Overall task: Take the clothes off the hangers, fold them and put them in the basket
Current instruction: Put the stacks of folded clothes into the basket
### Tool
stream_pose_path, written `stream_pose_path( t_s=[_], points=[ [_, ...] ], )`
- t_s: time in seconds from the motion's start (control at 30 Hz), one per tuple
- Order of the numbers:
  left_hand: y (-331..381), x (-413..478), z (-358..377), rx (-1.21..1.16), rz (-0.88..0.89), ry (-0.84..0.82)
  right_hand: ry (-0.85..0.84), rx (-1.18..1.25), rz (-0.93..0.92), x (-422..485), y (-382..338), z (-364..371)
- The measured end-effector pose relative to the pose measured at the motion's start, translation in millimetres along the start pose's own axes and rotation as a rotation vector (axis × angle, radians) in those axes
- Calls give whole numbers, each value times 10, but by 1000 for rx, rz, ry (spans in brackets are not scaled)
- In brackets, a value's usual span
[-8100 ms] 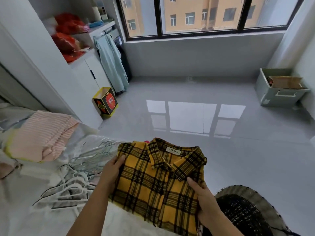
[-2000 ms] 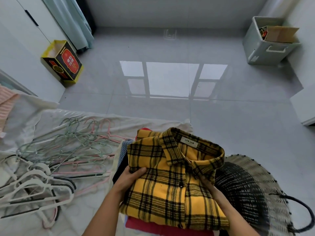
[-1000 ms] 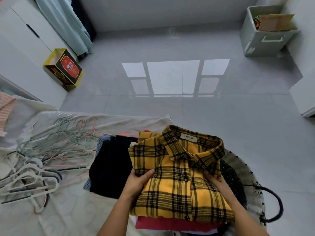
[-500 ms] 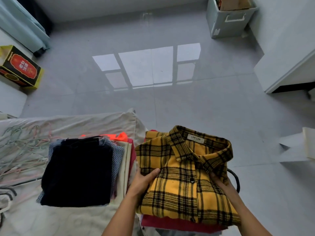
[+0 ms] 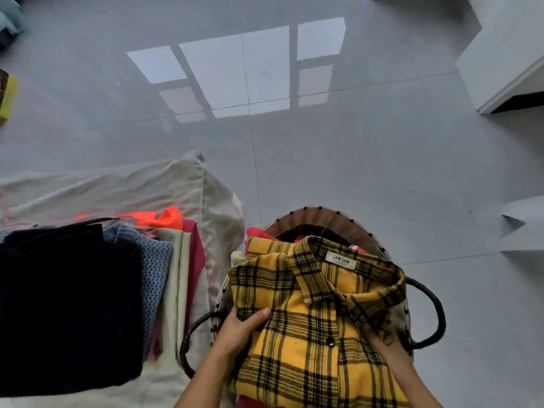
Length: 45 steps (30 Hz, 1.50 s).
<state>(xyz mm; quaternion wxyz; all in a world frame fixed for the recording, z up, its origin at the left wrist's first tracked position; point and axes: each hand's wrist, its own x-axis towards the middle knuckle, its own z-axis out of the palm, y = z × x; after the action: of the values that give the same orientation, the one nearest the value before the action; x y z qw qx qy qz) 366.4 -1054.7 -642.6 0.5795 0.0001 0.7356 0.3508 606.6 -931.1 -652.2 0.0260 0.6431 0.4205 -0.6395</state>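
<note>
since the last look the pile i'm carrying has swung right, off the bed and over the basket (image 5: 323, 214), which half a second back showed only a bit of handle behind it; the view has tipped down with it. the yellow plaid shirt (image 5: 318, 313) tops that pile, with a red garment (image 5: 254, 234) peeking out beneath it at the far-left corner. my left hand (image 5: 237, 331) grips the shirt's left side, thumb laid across the top and fingers curled out of sight underneath; my right hand (image 5: 379, 338) holds the right side just below the collar point, its fingers tucked under the cloth so i can't say exactly how they lie. what the drop turns on, as i judge it: the basket mouth sits straight below the load, the shirt's long axis runs away from me, collar far and hem towards my body, and the hands flank its near half, neither nearer than the other. the near rim is hidden under the shirt, so i can't tell whether the hem end clears it. count: one basket with two dark loop handles (image 5: 440, 316), one plaid shirt, two hands, and one stack of folded clothes (image 5: 67, 304) lying on the bedsheet (image 5: 132, 184) to my left, showing at least five layers at its edge
</note>
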Motion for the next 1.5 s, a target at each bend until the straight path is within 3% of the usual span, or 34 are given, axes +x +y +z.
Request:
stream_pose_path(
  t_s=[0.13, 0.27, 0.37, 0.93, 1.13, 1.27, 1.4, 1.47, 1.5],
  points=[
    [-212, 317, 115, 4, -6, 30, -38, 68, 98, 203, 175, 42],
    [-409, 573, 251, 44, -12, 36, 55, 173, 138, 489, 521, 59],
    [-511, 779, 317, 32, -49, 16, 5, 242, 178, 616, 726, 77],
    [-1356, 1961, 342, -5, -238, -20, 80, 49, 190, 1792, 1401, 486],
    [-1702, 2313, 408, -32, -252, 98, 60, 84, 244, 2194, 1668, 564],
    [-1771, 2460, 427, -36, -276, 149, 58, 91, 148, 2273, 1670, 594],
    [-1699, 2257, 580, 100, -96, 308, 265, 130, 27, 2130, 1618, 694],
    [-1577, 1979, 704, 374, 137, 460, 405, 19, -39, 1979, 1541, 812],
    [-1518, 1870, 751, 576, 341, 495, 467, -76, -99, 1922, 1508, 884]
  ],
)
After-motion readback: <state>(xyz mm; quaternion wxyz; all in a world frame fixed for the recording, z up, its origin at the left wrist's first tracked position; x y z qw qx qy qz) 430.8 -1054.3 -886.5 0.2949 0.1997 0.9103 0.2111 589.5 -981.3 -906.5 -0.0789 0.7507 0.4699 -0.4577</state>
